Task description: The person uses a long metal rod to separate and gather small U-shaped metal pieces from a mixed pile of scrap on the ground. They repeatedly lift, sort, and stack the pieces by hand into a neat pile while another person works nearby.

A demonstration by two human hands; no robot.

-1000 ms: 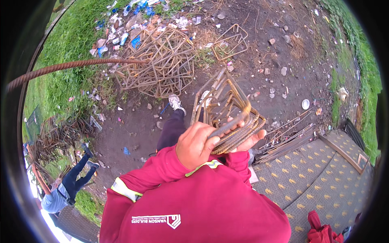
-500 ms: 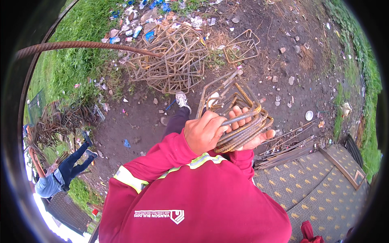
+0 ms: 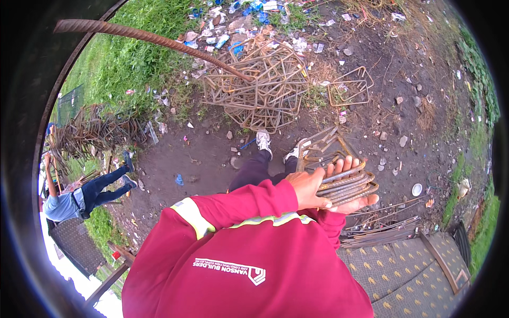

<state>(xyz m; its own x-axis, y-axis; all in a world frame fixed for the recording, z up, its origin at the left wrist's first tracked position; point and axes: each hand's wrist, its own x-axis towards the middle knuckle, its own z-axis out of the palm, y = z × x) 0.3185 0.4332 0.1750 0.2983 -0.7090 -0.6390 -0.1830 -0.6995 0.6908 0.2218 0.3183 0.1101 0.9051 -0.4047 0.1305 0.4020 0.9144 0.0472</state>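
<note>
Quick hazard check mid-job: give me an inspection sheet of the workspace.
Surface: dirt, with grass at left.
Things: rod bundle, held; rod pile ahead; loose frames right of the pile.
Clutter: litter beyond the pile; stones on the dirt.
Hands: left hand grips the bundle's left side; right hand cradles it from below.
Cables: nothing certain; blue strip by a shoe.
Surroundings: rusty bar upper left; co-worker far left; patterned sheets lower right.

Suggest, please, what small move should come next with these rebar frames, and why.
Probably nudge the frames level with the left hand, since their bent corners look staggered and the right hand already supports them.
</note>
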